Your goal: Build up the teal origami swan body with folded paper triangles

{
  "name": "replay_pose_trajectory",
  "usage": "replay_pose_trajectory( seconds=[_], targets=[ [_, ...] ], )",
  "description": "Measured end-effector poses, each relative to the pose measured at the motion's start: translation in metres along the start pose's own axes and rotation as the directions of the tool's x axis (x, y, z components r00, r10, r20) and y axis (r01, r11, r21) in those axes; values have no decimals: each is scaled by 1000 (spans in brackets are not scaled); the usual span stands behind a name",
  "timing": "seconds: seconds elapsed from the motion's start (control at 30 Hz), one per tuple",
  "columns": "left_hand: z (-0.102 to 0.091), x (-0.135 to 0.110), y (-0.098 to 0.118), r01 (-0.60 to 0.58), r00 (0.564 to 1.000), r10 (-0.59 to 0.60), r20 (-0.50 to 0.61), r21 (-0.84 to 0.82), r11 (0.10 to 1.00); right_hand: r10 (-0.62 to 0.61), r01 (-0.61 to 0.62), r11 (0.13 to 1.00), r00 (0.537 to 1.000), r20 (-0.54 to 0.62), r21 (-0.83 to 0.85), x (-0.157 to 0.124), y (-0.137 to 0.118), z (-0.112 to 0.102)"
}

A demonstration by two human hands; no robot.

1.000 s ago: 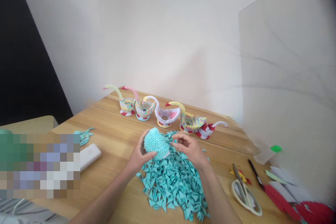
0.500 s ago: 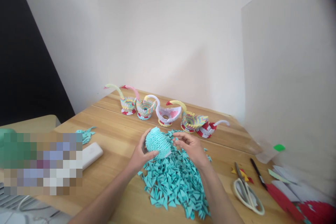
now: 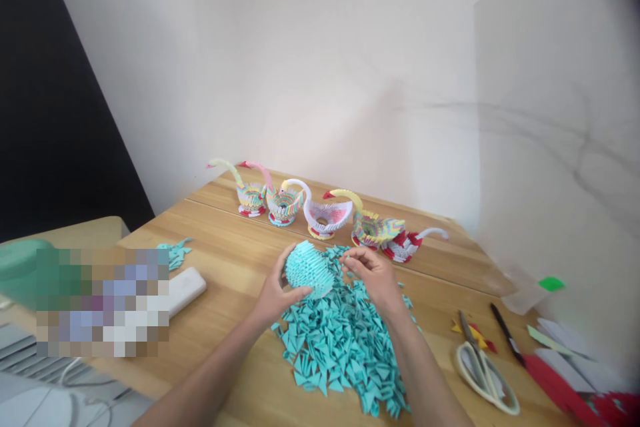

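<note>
My left hand (image 3: 277,290) is wrapped round a turquoise model (image 3: 309,270) built from rows of interlocked folded paper pieces. The model is tilted, its pointed rows facing me. Close on its right, my right hand (image 3: 373,273) has thumb and fingertips pinched together, apart from the model. A small turquoise folded paper piece appears to be in that pinch, mostly covered by the fingers. Beneath both hands spreads a large heap of loose turquoise paper triangles (image 3: 345,347) on the wooden table (image 3: 225,293).
Several folded-paper swans (image 3: 327,217) line the table's back, near the wall. At right lie scissors (image 3: 483,373), a black pen (image 3: 505,330) and red paper (image 3: 555,387). To the left are a white block-shaped object (image 3: 187,290), a small turquoise pile (image 3: 175,253) and a green object (image 3: 30,273).
The whole view has shifted slightly, so the table's contents appear further right. My right fingers have closed more tightly together near the model. My left hand keeps its hold.
</note>
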State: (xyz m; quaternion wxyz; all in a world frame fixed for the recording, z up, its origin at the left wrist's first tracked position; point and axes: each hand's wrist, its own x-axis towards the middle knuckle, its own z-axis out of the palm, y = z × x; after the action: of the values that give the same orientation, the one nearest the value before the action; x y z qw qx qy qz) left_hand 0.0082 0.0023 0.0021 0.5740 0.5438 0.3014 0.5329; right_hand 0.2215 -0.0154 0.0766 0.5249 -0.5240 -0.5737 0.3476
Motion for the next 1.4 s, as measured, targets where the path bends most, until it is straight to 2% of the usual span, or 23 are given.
replay_pose_trajectory(
  seconds=[0.17,0.4,0.63,0.83,1.4],
  targets=[
    [0,-1,2,-6,1000,6,13,17,1000,-15,14,1000,997,82,13,-3,-2,1],
    [-2,3,-4,-19,999,19,30,-18,1000,-34,42,994,996,87,-97,-5,-9,1],
    [-3,2,-4,-38,999,37,36,20,999,22,-21,1000,992,125,-4,-7,-9,2],
    [-4,3,-7,-37,999,36,24,38,999,16,-12,999,990,138,-35,-5,-7,0],
    [-3,2,-4,-51,998,48,45,71,996,58,-74,994,979,194,78,-2,3,-3]
  ],
)
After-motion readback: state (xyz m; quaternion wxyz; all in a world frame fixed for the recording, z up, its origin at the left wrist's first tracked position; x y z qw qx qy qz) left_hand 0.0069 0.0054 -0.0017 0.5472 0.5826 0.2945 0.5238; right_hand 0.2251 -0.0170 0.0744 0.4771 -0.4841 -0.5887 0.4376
